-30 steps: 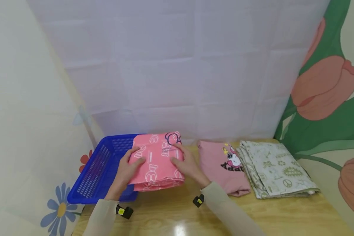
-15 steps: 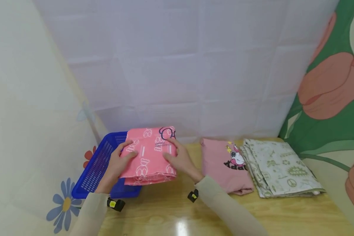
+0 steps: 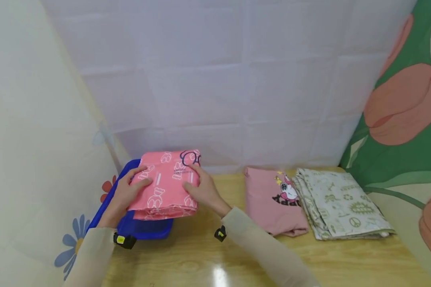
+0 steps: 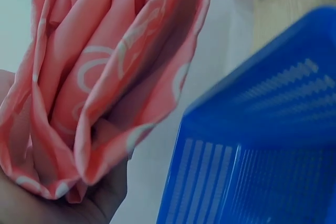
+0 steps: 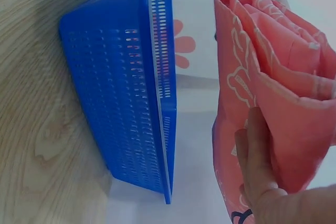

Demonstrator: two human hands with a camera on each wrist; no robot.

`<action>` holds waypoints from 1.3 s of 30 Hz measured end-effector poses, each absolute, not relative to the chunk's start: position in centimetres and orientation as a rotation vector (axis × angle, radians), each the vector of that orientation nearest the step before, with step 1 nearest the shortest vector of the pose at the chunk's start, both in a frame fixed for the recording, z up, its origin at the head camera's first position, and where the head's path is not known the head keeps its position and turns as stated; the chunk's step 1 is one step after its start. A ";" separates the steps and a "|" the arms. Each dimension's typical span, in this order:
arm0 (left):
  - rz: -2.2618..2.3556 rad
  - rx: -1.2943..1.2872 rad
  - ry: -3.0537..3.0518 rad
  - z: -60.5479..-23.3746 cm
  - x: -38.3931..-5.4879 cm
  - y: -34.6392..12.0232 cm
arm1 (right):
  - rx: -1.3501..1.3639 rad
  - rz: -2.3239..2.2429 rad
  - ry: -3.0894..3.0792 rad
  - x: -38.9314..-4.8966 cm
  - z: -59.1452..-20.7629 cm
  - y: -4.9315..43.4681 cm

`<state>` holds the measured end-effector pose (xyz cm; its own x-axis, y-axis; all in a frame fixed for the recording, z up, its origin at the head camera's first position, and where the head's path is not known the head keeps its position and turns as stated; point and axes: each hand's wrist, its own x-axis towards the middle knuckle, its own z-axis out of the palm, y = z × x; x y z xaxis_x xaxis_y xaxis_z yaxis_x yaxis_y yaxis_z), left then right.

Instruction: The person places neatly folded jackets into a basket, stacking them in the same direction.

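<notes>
A folded pink garment (image 3: 167,189) with white cartoon outlines is held up over the blue basket (image 3: 147,229) in the head view. My left hand (image 3: 123,194) grips its left side, thumb on top. On the right side my right hand (image 3: 205,190) holds it the same way. In the left wrist view, loose layers of the garment (image 4: 105,82) hang open above the left hand (image 4: 107,199), apart from the basket (image 4: 257,124). The right wrist view shows fingers of the right hand (image 5: 257,163) against the garment's underside. Most of the basket's inside is hidden by the garment in the head view.
A folded dusty-pink shirt (image 3: 263,207) with a cartoon print lies on the wooden table (image 3: 197,255). Right beside it is a folded pale cloth with green print (image 3: 344,205). A white sheet (image 3: 201,87) hangs behind, and patterned walls stand at both sides.
Both hands have carried the pink garment leftward, from the basket's right side to over it. The garment now covers more of the basket. The other two folded pieces stay in place.
</notes>
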<state>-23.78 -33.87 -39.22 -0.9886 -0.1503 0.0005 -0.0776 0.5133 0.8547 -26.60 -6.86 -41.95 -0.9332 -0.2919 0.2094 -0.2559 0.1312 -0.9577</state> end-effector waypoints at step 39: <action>-1.437 0.083 -2.805 -39.6 -24.1 -44.3 | -0.726 -1.687 2.407 -27.5 -42.4 -15.2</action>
